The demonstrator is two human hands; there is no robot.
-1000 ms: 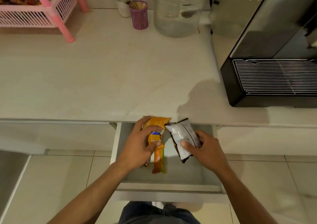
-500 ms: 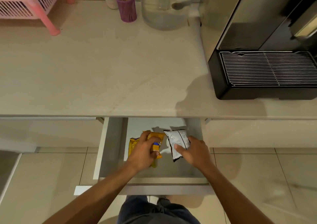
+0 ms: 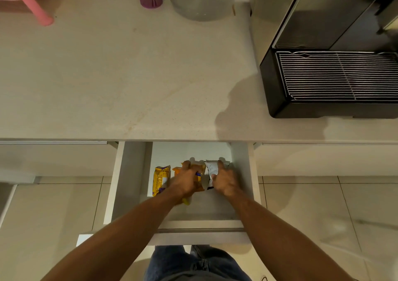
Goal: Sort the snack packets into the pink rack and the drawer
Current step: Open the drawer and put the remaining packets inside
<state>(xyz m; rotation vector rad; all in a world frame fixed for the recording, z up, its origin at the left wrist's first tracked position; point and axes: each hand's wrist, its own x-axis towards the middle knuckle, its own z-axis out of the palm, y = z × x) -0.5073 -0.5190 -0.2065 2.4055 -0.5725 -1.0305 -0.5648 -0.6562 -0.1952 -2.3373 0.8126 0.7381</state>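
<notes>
Three packets sat low in the open drawer (image 3: 129,183): a yellow packet (image 3: 161,179) lay free at the left, my left hand (image 3: 187,181) curled its fingers over an orange packet (image 3: 199,172), and my right hand (image 3: 225,181) pinched a crumpled silver packet (image 3: 210,169). The counter (image 3: 107,76) showed no snacks, so I judged the sorting nearly finished; only the pink rack (image 3: 32,5)'s leg showed.
</notes>
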